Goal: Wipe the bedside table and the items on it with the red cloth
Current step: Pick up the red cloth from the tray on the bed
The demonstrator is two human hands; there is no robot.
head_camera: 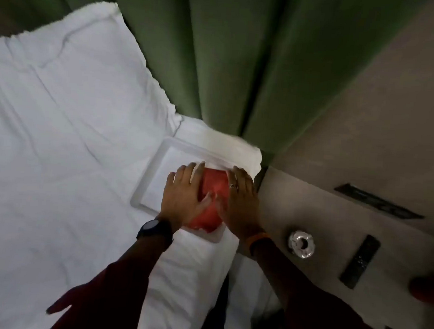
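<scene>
A folded red cloth [215, 187] lies on a white tray [147, 182] that sits on the bed near its right edge. My left hand [182, 195] covers the cloth's left side and my right hand [241, 200] covers its right side. Both hands have fingers stretched forward and thumbs resting on top of the cloth, holding it between them. The grey bedside table [322, 224] stands just right of my right hand. On it are a shiny silver round item [301, 243] and a black remote control [360, 261].
The white bed [57, 138] fills the left half. Green curtains [231, 61] hang behind the tray. A red object [429, 288] sits at the table's right edge, cut off by the frame. A dark flat panel [379, 201] lies at the table's back.
</scene>
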